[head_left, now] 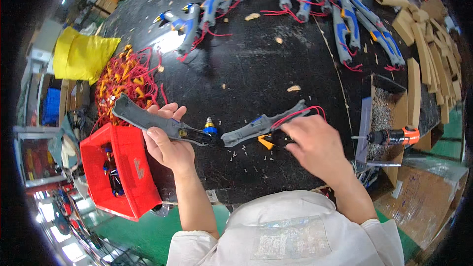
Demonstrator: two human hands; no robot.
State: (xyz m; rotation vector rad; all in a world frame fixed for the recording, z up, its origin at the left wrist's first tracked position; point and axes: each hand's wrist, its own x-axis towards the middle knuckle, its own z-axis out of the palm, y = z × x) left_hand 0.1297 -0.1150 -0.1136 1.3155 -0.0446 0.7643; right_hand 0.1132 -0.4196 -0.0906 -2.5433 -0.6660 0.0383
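In my left hand (170,143) rests a grey plastic housing half (143,117), my thumb over it and fingers beneath. A nozzle (210,128) with a blue collar and a metal tip sits at its right end. On the table to the right lies a second grey housing half (261,125) with red wires (300,114) along its upper end. My right hand (315,144) hovers by that end, thumb apart from its bent fingers, nothing visible in its grasp. An orange trigger piece (266,142) lies left of its fingertips. Small screws (234,155) are scattered between both hands.
A red bin (143,182) with nozzle parts stands left, below piled red wires with orange triggers (125,81) and a yellow bag (81,54). Grey-blue tool bodies (189,29) line the far side. Right are a screw box (382,106), a power screwdriver (394,136) and cardboard strips (426,54).
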